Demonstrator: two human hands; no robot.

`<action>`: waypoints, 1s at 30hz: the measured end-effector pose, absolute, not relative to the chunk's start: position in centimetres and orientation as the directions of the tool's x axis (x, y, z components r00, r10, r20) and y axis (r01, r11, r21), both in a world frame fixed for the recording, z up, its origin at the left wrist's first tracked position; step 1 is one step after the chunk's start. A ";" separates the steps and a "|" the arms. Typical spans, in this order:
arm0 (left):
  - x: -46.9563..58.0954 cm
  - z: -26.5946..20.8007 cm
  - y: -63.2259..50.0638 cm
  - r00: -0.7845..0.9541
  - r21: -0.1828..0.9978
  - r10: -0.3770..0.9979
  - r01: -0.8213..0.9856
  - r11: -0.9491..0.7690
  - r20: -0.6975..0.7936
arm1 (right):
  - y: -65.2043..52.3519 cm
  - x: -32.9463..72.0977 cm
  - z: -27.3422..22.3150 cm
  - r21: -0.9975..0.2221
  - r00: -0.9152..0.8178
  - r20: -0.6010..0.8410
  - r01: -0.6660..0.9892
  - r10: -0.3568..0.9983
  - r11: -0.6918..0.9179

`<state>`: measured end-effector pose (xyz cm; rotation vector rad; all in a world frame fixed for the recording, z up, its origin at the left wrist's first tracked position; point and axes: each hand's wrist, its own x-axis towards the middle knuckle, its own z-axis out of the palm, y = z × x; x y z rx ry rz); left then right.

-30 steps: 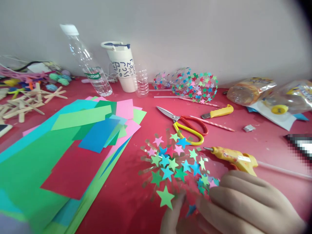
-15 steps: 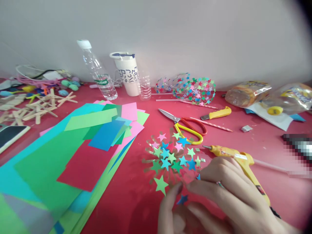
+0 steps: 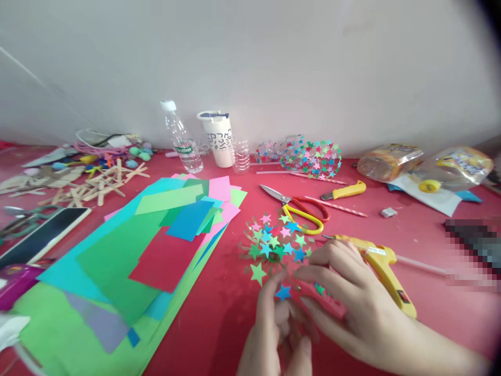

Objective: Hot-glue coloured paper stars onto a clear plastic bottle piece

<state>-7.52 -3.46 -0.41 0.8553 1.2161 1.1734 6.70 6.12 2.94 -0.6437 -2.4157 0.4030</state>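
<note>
**Small blue paper star at close quarters with a fringed clear plastic piece studded with multicoloured paper stars**

Fringe splayed on the red worktop, just in front of both hands, with more stars showing between the fingers of the right hand. Left hand half curled, index finger raised to the blue star; right hand arched, fingers apart, tips just beside it. Cannot tell whether pinched by either hand, or loose or glued.

Main risk, as judged: a yellow glue gun just beyond the right hand, nozzle near the knuckles. If hot, could burn a finger or warp thin plastic after a knock from the right wrist. Also possible: blue star twisting askew through a weak pinch, or sticking to a fingertip through stray glue; strips bending under a heavy palm. Close beyond the fringe, metal scissors with red and yellow handles, likely to snag strips during any forward push.
</note>
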 end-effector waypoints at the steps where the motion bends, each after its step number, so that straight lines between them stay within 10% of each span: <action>1: -7.6 -0.6 -3.3 -0.050 0.961 0.975 -0.188 0.204 -0.216 | 6.2 6.7 2.7 -0.405 -0.707 0.469 0.359 0.529 0.841; 20: -9.4 -0.9 -1.9 -0.075 0.963 0.995 0.258 0.083 -0.066 | 8.0 6.5 2.1 0.071 -0.821 0.482 0.386 0.307 0.920; 30: -12.4 3.0 -0.4 -0.200 0.857 0.918 0.467 -0.217 0.342 | 8.7 7.5 2.1 0.208 -0.855 0.481 0.325 0.193 0.923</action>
